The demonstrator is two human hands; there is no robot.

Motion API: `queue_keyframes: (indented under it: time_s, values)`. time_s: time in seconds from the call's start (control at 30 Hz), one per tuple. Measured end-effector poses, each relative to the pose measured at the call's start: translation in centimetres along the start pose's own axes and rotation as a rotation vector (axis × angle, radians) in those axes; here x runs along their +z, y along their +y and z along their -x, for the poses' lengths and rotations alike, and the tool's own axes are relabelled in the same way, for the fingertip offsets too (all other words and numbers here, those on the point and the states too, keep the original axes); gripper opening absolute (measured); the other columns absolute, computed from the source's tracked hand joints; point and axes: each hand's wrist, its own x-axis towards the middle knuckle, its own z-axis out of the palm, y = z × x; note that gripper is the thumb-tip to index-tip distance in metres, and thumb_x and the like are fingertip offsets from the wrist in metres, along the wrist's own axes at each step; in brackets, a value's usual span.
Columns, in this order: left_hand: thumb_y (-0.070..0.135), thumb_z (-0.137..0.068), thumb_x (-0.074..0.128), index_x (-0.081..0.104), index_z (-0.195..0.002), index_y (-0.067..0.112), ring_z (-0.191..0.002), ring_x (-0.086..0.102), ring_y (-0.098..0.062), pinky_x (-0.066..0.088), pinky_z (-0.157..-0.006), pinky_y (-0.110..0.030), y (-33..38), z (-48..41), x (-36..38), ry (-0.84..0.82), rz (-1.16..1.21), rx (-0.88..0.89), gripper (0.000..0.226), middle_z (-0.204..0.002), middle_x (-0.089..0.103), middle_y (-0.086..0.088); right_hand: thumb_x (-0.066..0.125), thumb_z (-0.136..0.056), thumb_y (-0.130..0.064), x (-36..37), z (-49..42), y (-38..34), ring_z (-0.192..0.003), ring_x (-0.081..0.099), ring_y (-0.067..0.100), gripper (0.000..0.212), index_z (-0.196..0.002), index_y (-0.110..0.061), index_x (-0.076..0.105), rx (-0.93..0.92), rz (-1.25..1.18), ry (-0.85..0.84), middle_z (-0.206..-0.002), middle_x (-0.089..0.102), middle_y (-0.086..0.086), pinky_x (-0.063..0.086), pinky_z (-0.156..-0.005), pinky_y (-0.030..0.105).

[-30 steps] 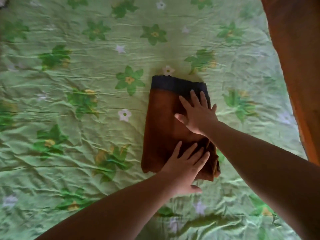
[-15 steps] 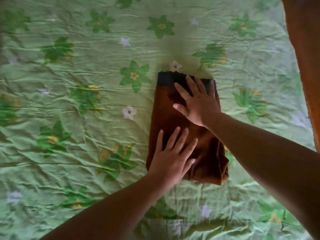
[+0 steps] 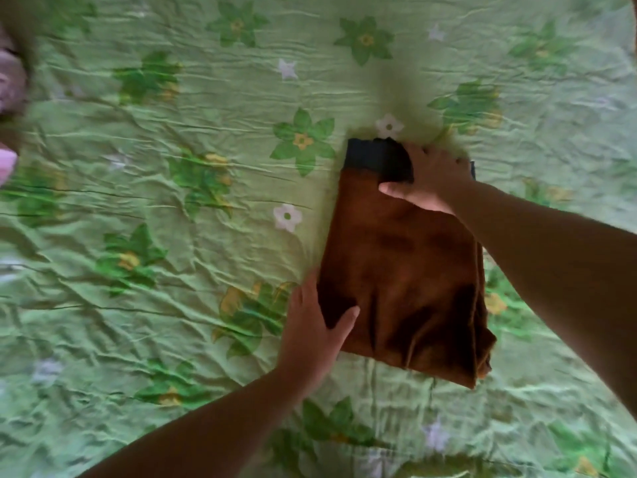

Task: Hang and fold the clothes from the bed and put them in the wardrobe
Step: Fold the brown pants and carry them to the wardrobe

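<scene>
Pretty much done folding: got the brown garment (image 3: 403, 270) flat on the green sheet (image 3: 206, 339), between both hands. Clamping its dark far end with the right hand (image 3: 427, 181). Resting the left hand (image 3: 310, 326) on the near side edge, thumb on top; can't tell if gripping. Left, probably: lifting, stashing in wardrobe.

Garment (image 3: 406, 270) on bed (image 3: 172, 236) (right side)

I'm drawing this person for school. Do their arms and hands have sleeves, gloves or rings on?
No. Both forearms are bare to the picture's edge, no sleeves showing. The left hand and right hand wear no gloves; no rings, watch or bracelets show.
</scene>
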Motion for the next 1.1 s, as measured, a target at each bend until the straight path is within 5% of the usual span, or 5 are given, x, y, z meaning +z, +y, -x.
queue_keyframes:
  time_s: [0.33,0.57,0.77,0.93,1.1]
  values:
    - [0.012,-0.075,0.076,0.071,-0.1,0.014,-0.077,0.075,-0.02,0.059,-0.06,-0.032,2.6,-2.7,-6.7,-0.382,0.574,-0.413,0.025,-0.087,0.075,-0.007,0.085,-0.047,-0.042,-5.9,0.9,0.8,-0.085,0.063,0.03,0.061,-0.098,-0.015,0.066,0.207,-0.399,-0.358,-0.097,0.066,0.009,0.049,-0.069,0.033]
    - [0.018,-0.085,0.077,0.055,-0.127,0.025,-0.08,0.066,-0.017,0.054,-0.055,-0.024,3.3,-13.8,-16.5,0.141,0.501,-0.193,0.048,-0.112,0.065,-0.011,0.083,-0.079,-0.023,-5.4,7.6,3.0,-0.101,0.069,0.031,0.053,-0.123,-0.012,0.057,0.474,-0.946,-0.478,-0.112,0.07,0.013,0.052,-0.094,0.045]
    - [0.057,-0.092,0.057,-0.001,-0.154,0.05,-0.144,0.025,-0.042,0.03,-0.115,-0.049,-1.5,-12.7,-12.0,-0.09,-0.213,-0.066,0.085,-0.159,0.013,-0.021,0.053,-0.094,-0.047,2.3,10.8,-3.4,-0.137,0.037,0.04,0.063,-0.149,-0.021,0.035,0.151,-0.301,0.292,-0.149,0.037,0.02,0.04,-0.106,0.057]
    - [0.071,-0.092,0.039,-0.002,-0.149,0.059,-0.145,0.019,-0.043,0.031,-0.113,-0.056,-3.1,-8.7,-8.3,0.093,-0.2,-0.059,0.072,-0.16,0.006,-0.017,-0.001,-0.088,-0.084,7.2,10.1,-5.6,-0.151,-0.024,0.027,0.073,-0.152,-0.051,-0.015,-0.13,0.008,0.029,-0.166,-0.021,-0.002,-0.009,-0.116,0.068]
    - [0.063,-0.091,0.052,0.003,-0.15,0.057,-0.138,0.029,-0.036,0.033,-0.114,-0.053,-2.9,-8.7,-8.5,0.074,-0.11,-0.106,0.077,-0.151,0.023,-0.016,0.012,-0.088,-0.084,7.1,9.9,-5.0,-0.152,-0.02,0.025,0.075,-0.154,-0.051,-0.004,-0.077,-0.072,0.066,-0.167,-0.017,-0.001,-0.007,-0.117,0.065]
